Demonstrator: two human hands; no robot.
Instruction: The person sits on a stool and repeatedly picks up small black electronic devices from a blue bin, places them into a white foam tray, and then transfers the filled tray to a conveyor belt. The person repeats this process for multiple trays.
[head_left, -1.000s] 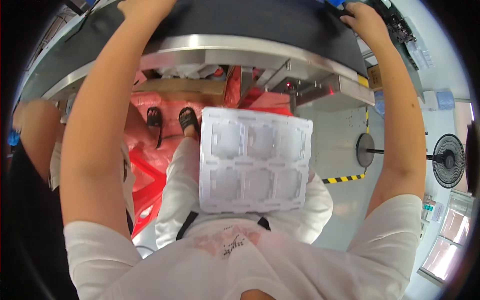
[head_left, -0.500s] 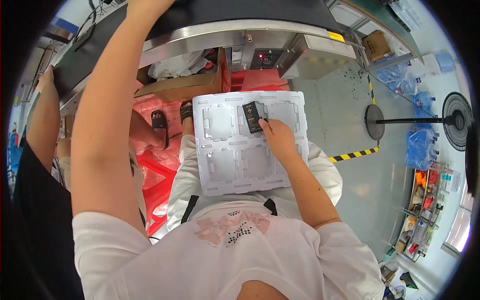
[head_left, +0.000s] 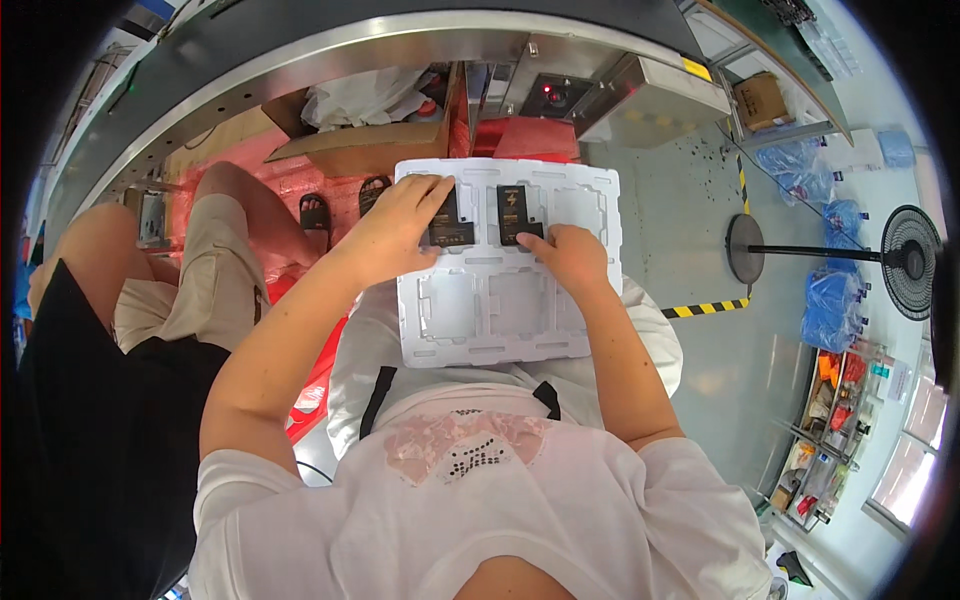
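Note:
A white moulded plastic tray (head_left: 460,349) with several recessed compartments rests across my lap. In its far left compartment lies a flat black L-shaped battery (head_left: 455,233); my left hand (head_left: 398,222) is closed over its left side, fingers along the far end and thumb at the near side. A second black battery (head_left: 512,212), with gold marks, sits in the far middle compartment. My right hand (head_left: 575,257) pinches its lower right corner between thumb and fingers. My left fingers hide part of the first battery.
Beyond the tray runs a dark-topped workbench (head_left: 400,40) with a metal edge. Beneath it stand a cardboard box (head_left: 380,150) and a metal box (head_left: 660,105). Another person's leg (head_left: 235,205) is close on my left. A black fan (head_left: 908,250) stands to the right.
My left hand has come back from the bench to the tray's far left compartment, where a battery now lies. The right-hand battery has straightened. The other person's arm has withdrawn from the bench.

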